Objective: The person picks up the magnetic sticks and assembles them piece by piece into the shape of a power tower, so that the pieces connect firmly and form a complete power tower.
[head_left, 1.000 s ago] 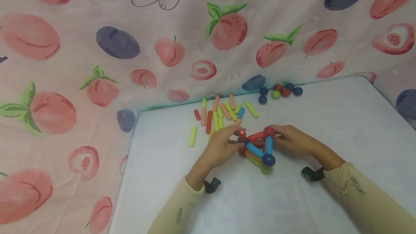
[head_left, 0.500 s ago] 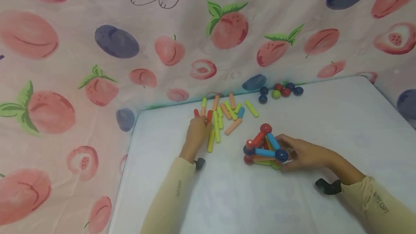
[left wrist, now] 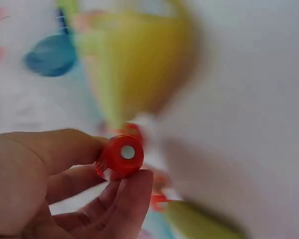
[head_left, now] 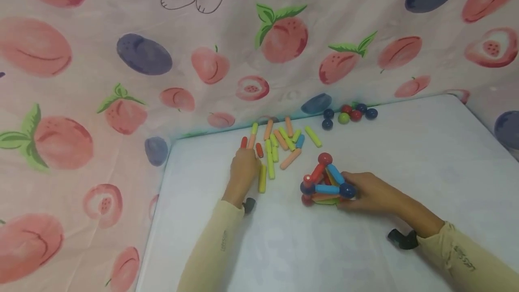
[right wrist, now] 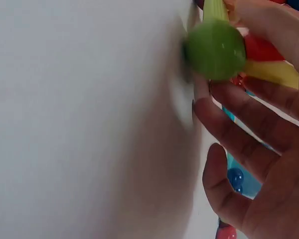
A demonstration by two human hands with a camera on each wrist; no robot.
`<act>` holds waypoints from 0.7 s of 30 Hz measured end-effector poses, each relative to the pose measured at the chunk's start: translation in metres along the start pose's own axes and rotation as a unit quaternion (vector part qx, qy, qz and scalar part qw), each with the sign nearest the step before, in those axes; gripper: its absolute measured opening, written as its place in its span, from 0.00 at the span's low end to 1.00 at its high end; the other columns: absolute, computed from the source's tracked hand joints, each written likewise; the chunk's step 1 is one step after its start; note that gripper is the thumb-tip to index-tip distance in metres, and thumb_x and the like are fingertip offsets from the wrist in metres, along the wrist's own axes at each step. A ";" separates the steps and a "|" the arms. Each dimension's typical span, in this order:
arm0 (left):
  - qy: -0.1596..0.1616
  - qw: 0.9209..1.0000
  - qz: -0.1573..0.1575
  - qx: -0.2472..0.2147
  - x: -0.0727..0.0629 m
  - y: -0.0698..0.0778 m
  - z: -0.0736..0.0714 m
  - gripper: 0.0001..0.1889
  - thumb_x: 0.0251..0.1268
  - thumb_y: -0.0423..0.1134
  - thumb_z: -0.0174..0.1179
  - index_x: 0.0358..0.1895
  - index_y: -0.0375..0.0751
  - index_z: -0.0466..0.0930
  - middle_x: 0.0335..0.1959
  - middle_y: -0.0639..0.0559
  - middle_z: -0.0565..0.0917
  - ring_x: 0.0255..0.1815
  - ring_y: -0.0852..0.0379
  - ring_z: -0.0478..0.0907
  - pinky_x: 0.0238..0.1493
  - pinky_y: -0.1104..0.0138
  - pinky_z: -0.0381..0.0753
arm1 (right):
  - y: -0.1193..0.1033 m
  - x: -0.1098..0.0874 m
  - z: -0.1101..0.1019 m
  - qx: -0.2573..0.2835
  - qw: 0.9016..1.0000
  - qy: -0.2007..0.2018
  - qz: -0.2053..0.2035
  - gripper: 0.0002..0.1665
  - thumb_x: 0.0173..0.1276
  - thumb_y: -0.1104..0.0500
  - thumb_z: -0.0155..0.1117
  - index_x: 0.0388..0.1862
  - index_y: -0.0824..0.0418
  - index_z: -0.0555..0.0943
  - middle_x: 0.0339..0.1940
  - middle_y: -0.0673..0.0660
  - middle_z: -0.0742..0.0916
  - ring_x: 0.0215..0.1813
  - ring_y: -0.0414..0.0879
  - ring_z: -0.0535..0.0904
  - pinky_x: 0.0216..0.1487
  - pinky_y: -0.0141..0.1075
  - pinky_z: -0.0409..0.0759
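A red stick pinched, a ball-and-stick structure gripped
The stick is held in the left hand, left of the head view's centre; the structure, lower right of centre, is grasped at its right corner by the right hand.

A second ago I see the left hand at the ball-and-stick frame — now it is well left of the frame, pinching a red rod. The frame is turned — the right hand has moved from its red ball to its blue ball.
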State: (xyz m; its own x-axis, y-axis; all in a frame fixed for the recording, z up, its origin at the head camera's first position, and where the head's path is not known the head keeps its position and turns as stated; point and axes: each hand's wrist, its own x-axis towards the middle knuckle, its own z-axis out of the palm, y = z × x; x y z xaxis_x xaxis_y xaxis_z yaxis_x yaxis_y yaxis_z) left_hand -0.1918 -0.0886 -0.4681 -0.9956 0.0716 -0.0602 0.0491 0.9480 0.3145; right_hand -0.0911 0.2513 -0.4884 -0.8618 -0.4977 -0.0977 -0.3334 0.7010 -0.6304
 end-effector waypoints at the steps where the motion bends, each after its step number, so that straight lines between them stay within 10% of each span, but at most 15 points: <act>1: 0.009 1.000 0.015 -0.024 -0.004 0.003 -0.005 0.07 0.70 0.35 0.61 0.38 0.33 0.84 0.35 0.42 0.83 0.36 0.48 0.81 0.35 0.59 0.84 | 0.000 0.001 0.001 -0.001 1.000 0.007 -0.003 0.25 0.56 0.50 0.81 0.48 0.48 0.79 0.35 0.36 0.84 0.39 0.35 0.78 0.44 0.31 0.82; 4: 0.037 0.985 0.094 -0.141 -0.017 0.014 -0.019 0.11 0.73 0.38 0.61 0.50 0.35 0.84 0.45 0.42 0.85 0.46 0.48 0.84 0.46 0.58 0.86 | 0.001 0.004 0.000 0.015 1.000 0.015 -0.016 0.20 0.55 0.60 0.78 0.42 0.46 0.79 0.31 0.38 0.82 0.36 0.36 0.77 0.41 0.31 0.80; 8: 0.027 0.919 0.224 -0.322 -0.039 0.040 -0.030 0.14 0.71 0.39 0.65 0.55 0.39 0.84 0.47 0.47 0.87 0.49 0.54 0.86 0.50 0.64 0.87 | 0.005 0.010 -0.004 0.036 0.999 -0.016 -0.027 0.20 0.57 0.62 0.76 0.45 0.45 0.81 0.35 0.37 0.84 0.41 0.37 0.79 0.46 0.34 0.82; 11: 0.000 0.891 0.295 -0.344 -0.055 0.058 -0.029 0.14 0.70 0.40 0.66 0.56 0.42 0.83 0.47 0.51 0.87 0.51 0.58 0.85 0.51 0.71 0.85 | 0.006 0.015 -0.006 0.045 0.998 -0.038 -0.024 0.23 0.63 0.57 0.75 0.56 0.47 0.83 0.47 0.38 0.87 0.51 0.40 0.83 0.55 0.42 0.85; 21: -0.028 0.888 0.342 -0.305 -0.079 0.069 -0.025 0.16 0.68 0.32 0.67 0.57 0.39 0.80 0.51 0.49 0.86 0.58 0.55 0.85 0.55 0.71 0.83 | 0.005 0.024 -0.007 0.050 0.998 -0.039 -0.010 0.15 0.67 0.61 0.71 0.53 0.55 0.84 0.43 0.43 0.89 0.49 0.42 0.84 0.55 0.45 0.85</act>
State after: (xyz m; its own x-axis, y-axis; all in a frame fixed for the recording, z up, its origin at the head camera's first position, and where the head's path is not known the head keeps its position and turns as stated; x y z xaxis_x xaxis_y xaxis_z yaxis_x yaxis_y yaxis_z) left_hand -0.1121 -0.0363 -0.4177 -0.7431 0.5980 0.3003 0.5713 0.3332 0.7501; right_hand -0.1159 0.2469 -0.4881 -0.8218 -0.5520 -0.1410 -0.3075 0.6381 -0.7058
